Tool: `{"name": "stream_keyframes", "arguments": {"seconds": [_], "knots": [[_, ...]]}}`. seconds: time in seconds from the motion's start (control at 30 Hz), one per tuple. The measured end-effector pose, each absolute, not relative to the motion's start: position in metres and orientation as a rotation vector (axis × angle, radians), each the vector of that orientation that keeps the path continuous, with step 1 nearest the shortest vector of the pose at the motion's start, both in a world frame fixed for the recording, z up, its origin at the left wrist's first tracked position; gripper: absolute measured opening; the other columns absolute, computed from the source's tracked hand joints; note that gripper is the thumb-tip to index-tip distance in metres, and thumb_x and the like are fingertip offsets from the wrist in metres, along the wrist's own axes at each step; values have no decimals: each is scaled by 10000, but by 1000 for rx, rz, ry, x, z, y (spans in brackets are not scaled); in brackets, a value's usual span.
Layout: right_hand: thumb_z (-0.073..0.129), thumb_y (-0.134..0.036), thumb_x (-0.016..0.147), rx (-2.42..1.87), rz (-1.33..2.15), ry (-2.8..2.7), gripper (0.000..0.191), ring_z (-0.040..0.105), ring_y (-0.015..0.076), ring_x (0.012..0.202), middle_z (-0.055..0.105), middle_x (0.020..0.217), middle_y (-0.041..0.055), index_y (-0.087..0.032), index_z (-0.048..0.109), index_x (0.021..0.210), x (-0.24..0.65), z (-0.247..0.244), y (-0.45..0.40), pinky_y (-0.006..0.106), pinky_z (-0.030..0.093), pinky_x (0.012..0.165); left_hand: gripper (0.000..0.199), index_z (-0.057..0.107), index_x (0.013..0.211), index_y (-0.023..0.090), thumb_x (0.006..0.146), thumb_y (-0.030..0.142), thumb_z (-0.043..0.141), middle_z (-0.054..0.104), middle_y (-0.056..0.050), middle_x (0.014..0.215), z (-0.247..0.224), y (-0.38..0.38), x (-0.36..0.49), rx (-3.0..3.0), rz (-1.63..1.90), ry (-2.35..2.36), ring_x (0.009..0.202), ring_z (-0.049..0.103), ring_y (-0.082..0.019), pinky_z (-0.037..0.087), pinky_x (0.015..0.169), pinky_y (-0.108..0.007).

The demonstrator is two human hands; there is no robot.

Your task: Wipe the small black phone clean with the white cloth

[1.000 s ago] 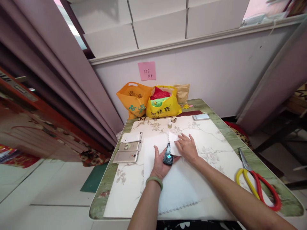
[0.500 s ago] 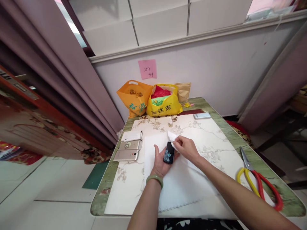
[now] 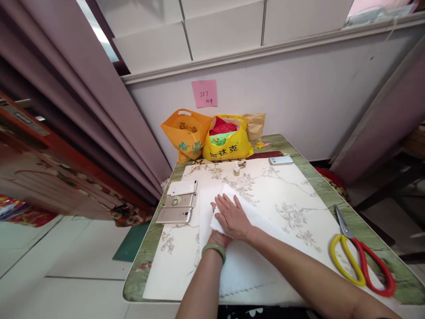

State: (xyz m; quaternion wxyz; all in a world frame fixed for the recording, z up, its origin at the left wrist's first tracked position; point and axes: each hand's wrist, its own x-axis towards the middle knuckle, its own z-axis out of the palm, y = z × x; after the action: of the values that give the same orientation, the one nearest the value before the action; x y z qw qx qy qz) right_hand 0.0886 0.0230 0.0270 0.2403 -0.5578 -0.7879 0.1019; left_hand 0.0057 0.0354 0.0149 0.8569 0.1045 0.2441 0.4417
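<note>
My right hand (image 3: 232, 217) lies flat with its fingers stretched out, pressing a white cloth (image 3: 229, 191) down over my left palm. Most of my left hand (image 3: 219, 239) is hidden beneath; its wrist and thumb tip show. The dark mobile phone that lay in my left palm is now covered by the cloth and my right hand. Around my left wrist is a green bangle (image 3: 214, 249). Both hands are above a white sheet (image 3: 245, 270) on the flower-patterned tabletop cover (image 3: 175, 266).
Several phones lie about: three (image 3: 174, 215) in a column at left, a silver one (image 3: 280, 160) at back right. Scissors (image 3: 347, 232) with yellow and red handles lie at right. A small bottle (image 3: 236, 168) stands before an orange bag (image 3: 187, 135) and a yellow bag (image 3: 229, 148).
My right hand has gone from pinching the cloth beside the phone to lying flat over it. The cloth now covers the phone and most of my left hand.
</note>
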Motion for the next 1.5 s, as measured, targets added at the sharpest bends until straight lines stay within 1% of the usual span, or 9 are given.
{"name": "stream_keyframes", "arguments": {"seconds": [0.1, 0.27, 0.5, 0.63, 0.8, 1.03, 1.2, 1.33, 1.5], "knots": [[185, -468, 1002, -1599, 257, -2175, 602, 183, 230, 1451, 290, 1543, 84, -145, 285, 1500, 87, 22, 35, 478, 84, 1176, 681, 469, 1388, 293, 871, 701, 300, 533, -61, 1393, 12, 37, 8, 209, 929, 439, 1341, 413, -296, 318, 1113, -486], [225, -468, 995, -1813, 167, -2106, 628, 185, 256, 1449, 259, 1549, 120, -93, 268, 1497, 116, 15, 67, 521, 108, 1160, 809, 505, 1355, 176, 809, 760, 375, 560, -156, 1351, 16, 37, 11, 198, 862, 418, 1314, 443, -341, 357, 1072, -524], [243, -398, 999, -1657, -54, -2187, 591, 159, 263, 1455, 233, 1555, 115, -112, 217, 1515, 125, 5, 26, 551, -21, 1160, 888, 496, 1354, 181, 728, 808, 448, 576, -156, 1330, 12, 34, 3, 152, 851, 540, 1259, 509, -330, 401, 1049, -491], [229, -402, 1003, -1493, 69, -2340, 564, 183, 220, 1451, 267, 1551, 49, -188, 197, 1524, 110, 9, 14, 504, 66, 1178, 856, 490, 1361, 199, 743, 790, 457, 578, -141, 1331, 10, 35, 2, 122, 845, 610, 1261, 512, -316, 398, 1060, -475], [229, -430, 1000, -1718, 186, -2207, 570, 186, 233, 1450, 228, 1562, 57, -180, 236, 1513, 116, 14, 52, 539, 144, 1153, 813, 498, 1358, 174, 805, 760, 388, 567, -159, 1342, 22, 34, 9, 175, 846, 405, 1263, 508, -322, 379, 1066, -507], [248, -421, 998, -1776, -61, -2078, 598, 182, 280, 1448, 243, 1549, 127, -110, 239, 1509, 132, 3, 34, 569, 12, 1155, 804, 506, 1356, 157, 818, 742, 389, 587, -176, 1310, 24, 30, 3, 221, 814, 424, 1249, 521, -321, 398, 1052, -486], [185, -440, 1009, -1477, 89, -2312, 592, 141, 237, 1460, 221, 1563, 62, -167, 140, 1532, 102, 12, -3, 541, 16, 1171, 719, 562, 1288, 196, 810, 720, 445, 630, -140, 1250, 16, 30, 1, 136, 881, 633, 1193, 575, -305, 459, 1004, -433], [223, -541, 984, -1473, 220, -2307, 655, 187, 250, 1449, 267, 1548, 79, -163, 215, 1519, 94, 24, 13, 529, 77, 1174, 636, 579, 1267, 221, 837, 675, 461, 635, -107, 1248, 18, 31, 4, 134, 977, 571, 1176, 588, -282, 443, 1026, -416], [247, -536, 979, -1588, 298, -2190, 654, 171, 257, 1453, 230, 1559, 75, -164, 219, 1517, 113, 23, 43, 563, 116, 1159, 786, 552, 1308, 153, 810, 744, 407, 607, -180, 1275, 24, 32, 7, 210, 847, 444, 1204, 557, -318, 416, 1031, -477]]}}
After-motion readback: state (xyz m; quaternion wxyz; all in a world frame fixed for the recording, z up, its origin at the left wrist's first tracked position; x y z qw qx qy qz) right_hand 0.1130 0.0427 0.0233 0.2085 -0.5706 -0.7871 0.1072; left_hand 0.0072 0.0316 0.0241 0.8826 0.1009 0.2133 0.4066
